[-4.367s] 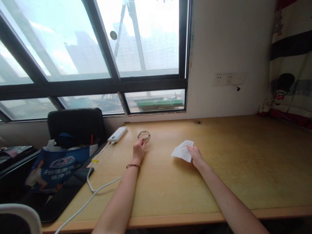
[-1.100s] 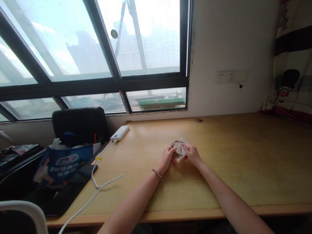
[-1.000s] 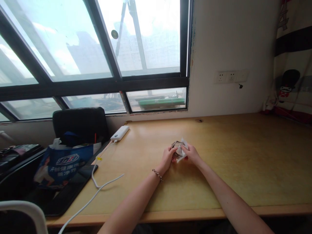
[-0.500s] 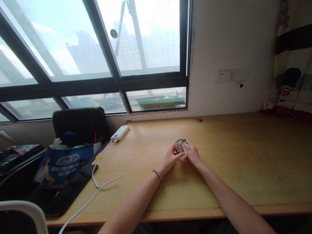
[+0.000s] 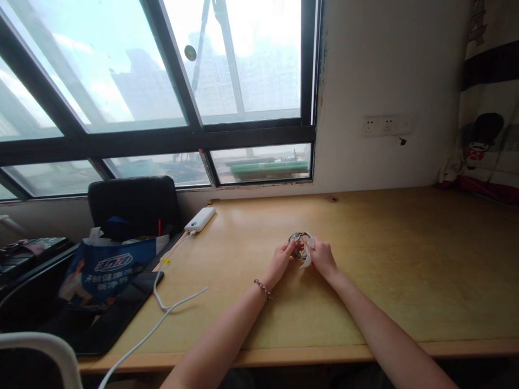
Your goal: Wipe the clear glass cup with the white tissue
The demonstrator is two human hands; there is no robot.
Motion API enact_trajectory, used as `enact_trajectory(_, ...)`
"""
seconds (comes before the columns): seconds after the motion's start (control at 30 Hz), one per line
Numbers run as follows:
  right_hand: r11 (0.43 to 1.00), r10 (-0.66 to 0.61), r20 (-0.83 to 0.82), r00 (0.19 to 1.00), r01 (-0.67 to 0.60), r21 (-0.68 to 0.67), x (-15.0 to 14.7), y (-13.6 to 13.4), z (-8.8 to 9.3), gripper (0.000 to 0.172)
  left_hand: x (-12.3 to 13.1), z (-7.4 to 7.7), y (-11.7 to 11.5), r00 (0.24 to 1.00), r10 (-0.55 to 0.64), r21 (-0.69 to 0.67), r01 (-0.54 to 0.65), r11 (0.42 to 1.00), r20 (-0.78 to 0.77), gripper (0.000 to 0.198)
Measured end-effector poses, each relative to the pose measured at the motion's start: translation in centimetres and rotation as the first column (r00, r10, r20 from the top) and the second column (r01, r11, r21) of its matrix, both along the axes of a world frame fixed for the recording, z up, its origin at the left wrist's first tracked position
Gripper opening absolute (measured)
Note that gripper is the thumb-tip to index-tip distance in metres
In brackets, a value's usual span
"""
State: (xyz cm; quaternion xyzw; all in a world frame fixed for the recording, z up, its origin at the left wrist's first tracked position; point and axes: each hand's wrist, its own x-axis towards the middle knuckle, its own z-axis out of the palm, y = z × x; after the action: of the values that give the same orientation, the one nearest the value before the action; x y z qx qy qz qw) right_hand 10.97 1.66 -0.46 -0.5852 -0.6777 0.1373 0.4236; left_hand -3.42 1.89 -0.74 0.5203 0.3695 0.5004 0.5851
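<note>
A small round glass dish (image 5: 299,241), like an ashtray, is held just above the wooden desk (image 5: 405,259) between both hands. My left hand (image 5: 280,262) grips its left side, fingers curled round the rim. My right hand (image 5: 323,257) is closed on a crumpled white tissue (image 5: 306,259) and presses it against the dish's right side. A beaded bracelet sits on my left wrist. Most of the tissue is hidden between my fingers and the glass.
A white power bank (image 5: 200,219) lies at the desk's back left, its white cable (image 5: 162,308) trailing to the front edge. Left of the desk stand a black chair (image 5: 133,202), a blue printed bag (image 5: 103,267) and a dark tablet (image 5: 117,308). Wall sockets (image 5: 385,125) sit above the desk.
Earlier my left hand reached the dish near the power bank while my right held the flat tissue. Now both meet mid-desk, the tissue is bunched against the dish, which has turned in my fingers.
</note>
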Motion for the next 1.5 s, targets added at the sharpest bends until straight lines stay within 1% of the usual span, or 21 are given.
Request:
enact_trajectory(0.07, 0.998, 0.002, 0.076, 0.997, -0.006, 0.055, 0.0, -0.3, 0.3, 0.032, -0.2, -0.1, 0.1, 0.999, 0.008, -0.087, -0.004, 0.996, 0.048, 0.054)
enact_trajectory(0.13, 0.996, 0.029, 0.118, 0.993, -0.039, 0.078, -0.1, -0.6, 0.5, 0.032, -0.4, -0.1, 0.1, 0.997, 0.044, -0.134, -0.036, 0.990, 0.061, 0.059)
enact_trajectory(0.23, 0.993, 0.077, 0.118, 0.990, -0.086, 0.074, -0.3, -0.7, 0.7, 0.029, -0.6, -0.1, 0.0, 0.994, 0.101, -0.156, -0.094, 0.983, 0.040, 0.064)
enact_trajectory(0.3, 0.992, 0.114, 0.097, 0.989, -0.119, 0.045, -0.4, -0.6, 0.7, 0.024, -0.6, -0.1, 0.0, 0.994, 0.108, -0.171, -0.103, 0.980, 0.022, 0.065)
enact_trajectory(0.37, 0.990, 0.143, 0.069, 0.987, -0.143, 0.006, -0.4, -0.4, 0.5, 0.020, -0.5, -0.1, -0.1, 0.996, 0.094, -0.178, -0.093, 0.980, -0.003, 0.065)
enact_trajectory(0.43, 0.990, 0.139, 0.048, 0.989, -0.139, -0.017, -0.4, -0.3, 0.2, 0.019, -0.4, -0.1, -0.1, 0.997, 0.073, -0.165, -0.075, 0.983, -0.019, 0.066)
enact_trajectory(0.53, 0.996, 0.087, 0.015, 0.996, -0.086, -0.031, -0.4, -0.2, 0.0, 0.020, -0.2, 0.0, -0.1, 1.000, 0.026, -0.109, -0.026, 0.994, -0.005, 0.069)
enact_trajectory(0.63, 0.998, 0.020, -0.072, 0.997, -0.024, -0.055, -0.4, 0.1, -0.1, 0.025, -0.2, 0.2, -0.1, 0.998, -0.057, -0.042, 0.057, 0.997, -0.008, 0.070)
enact_trajectory(0.7, 0.994, -0.039, -0.138, 0.990, 0.024, -0.111, -0.4, 0.4, -0.2, 0.028, -0.3, 0.3, -0.1, 0.993, -0.120, -0.010, 0.119, 0.993, -0.022, 0.064)
enact_trajectory(0.77, 0.974, -0.097, -0.201, 0.975, 0.051, -0.222, -0.4, 0.7, -0.3, 0.029, -0.2, 0.5, -0.2, 0.985, -0.170, 0.015, 0.171, 0.985, -0.034, 0.058)
enact_trajectory(0.83, 0.939, -0.115, -0.265, 0.957, 0.018, -0.342, -0.3, 0.9, -0.4, 0.029, -0.2, 0.6, -0.2, 0.980, -0.192, 0.029, 0.194, 0.981, -0.046, 0.056)
enact_trajectory(0.9, 0.912, -0.106, -0.303, 0.947, -0.029, -0.410, -0.3, 0.9, -0.4, 0.028, -0.2, 0.6, -0.2, 0.980, -0.190, 0.020, 0.192, 0.981, -0.057, 0.054)
enact_trajectory(0.97, 0.922, -0.099, -0.272, 0.957, -0.015, -0.387, -0.2, 0.8, -0.2, 0.026, -0.2, 0.6, -0.1, 0.983, -0.177, -0.001, 0.177, 0.984, -0.051, 0.055)
enact_trajectory(1.03, 0.954, -0.112, -0.179, 0.978, 0.055, -0.296, -0.1, 0.7, 0.2, 0.023, -0.3, 0.5, 0.0, 0.986, -0.166, -0.022, 0.165, 0.986, -0.030, 0.057)
enact_trajectory(1.1, 0.977, -0.111, -0.075, 0.991, 0.096, -0.189, 0.0, 0.6, 0.5, 0.021, -0.3, 0.3, 0.0, 0.988, -0.155, -0.037, 0.154, 0.987, -0.014, 0.059)
enact_trajectory(1.2, 0.991, -0.083, 0.027, 0.996, 0.085, -0.099, 0.1, 0.3, 0.8, 0.019, -0.4, 0.0, 0.1, 0.992, -0.128, -0.044, 0.128, 0.991, -0.004, 0.062)
enact_trajectory(1.37, 0.998, -0.034, 0.076, 0.996, 0.038, -0.048, -0.3, -0.3, 0.7, 0.018, -0.5, -0.3, 0.3, 0.995, -0.086, -0.074, 0.091, 0.993, 0.058, 0.067)
enact_trajectory(1.5, 0.999, -0.009, 0.051, 0.999, 0.011, -0.042, -0.5, -0.4, 0.5, 0.021, -0.6, -0.2, 0.4, 0.994, -0.092, -0.067, 0.097, 0.993, 0.066, 0.067)
